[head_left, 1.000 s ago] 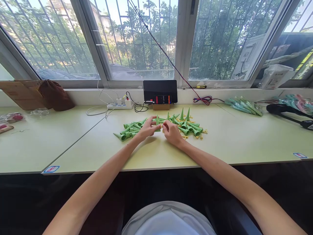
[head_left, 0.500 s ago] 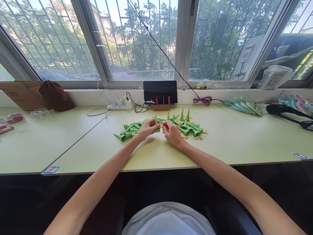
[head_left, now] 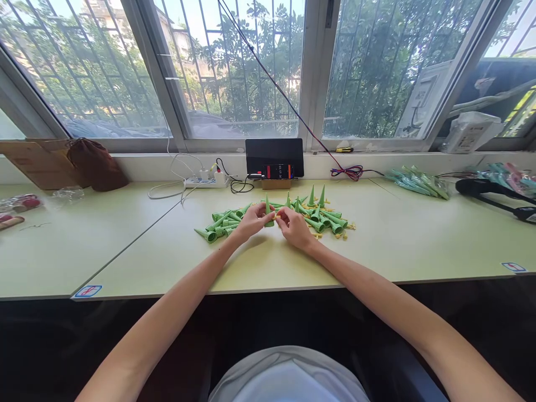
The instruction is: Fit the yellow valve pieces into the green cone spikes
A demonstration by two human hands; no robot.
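Green cone (head_left: 267,205) held upright in left hand (head_left: 251,221), at the near side of the cone pile (head_left: 221,220) on the bench (head_left: 268,262).
Probably light, stiff plastic, smooth enough to slip; grip low, near the wider base. Left fingers close around the cone; right hand (head_left: 296,229) has its fingers pinched on a small yellow piece (head_left: 278,217) beside it. Versus one second earlier, the cone sits slightly further left; the pile appears unchanged.
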